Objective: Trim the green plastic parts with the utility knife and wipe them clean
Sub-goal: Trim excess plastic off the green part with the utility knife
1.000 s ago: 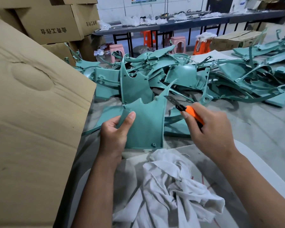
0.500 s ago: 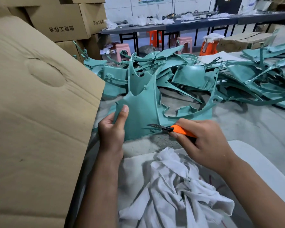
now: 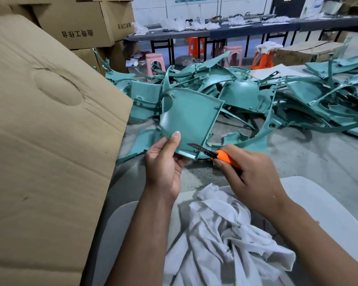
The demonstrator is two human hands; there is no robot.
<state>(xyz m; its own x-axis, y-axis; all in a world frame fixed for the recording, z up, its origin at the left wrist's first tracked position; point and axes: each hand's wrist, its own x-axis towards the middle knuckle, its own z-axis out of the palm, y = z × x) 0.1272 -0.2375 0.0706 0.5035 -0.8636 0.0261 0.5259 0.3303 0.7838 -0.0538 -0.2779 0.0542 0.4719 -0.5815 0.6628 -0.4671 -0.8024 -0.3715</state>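
My left hand [image 3: 163,164] grips the lower edge of a curved green plastic panel [image 3: 189,118], thumb on its face, holding it tilted above the table. An orange utility knife [image 3: 221,155] is gripped in my right hand [image 3: 250,174]; its extended blade lies against the panel's bottom right corner. A crumpled white rag [image 3: 223,240] lies in front of me, below both hands.
A heap of green plastic parts [image 3: 277,100] covers the grey table [image 3: 308,157] behind the panel. A large cardboard flap [image 3: 46,131] stands close on the left, with stacked boxes [image 3: 74,23] behind it. Benches and stools stand in the background.
My left hand has turned the green panel and raised it, so a different edge now faces the knife. The blade has stayed at the panel's lower edge.
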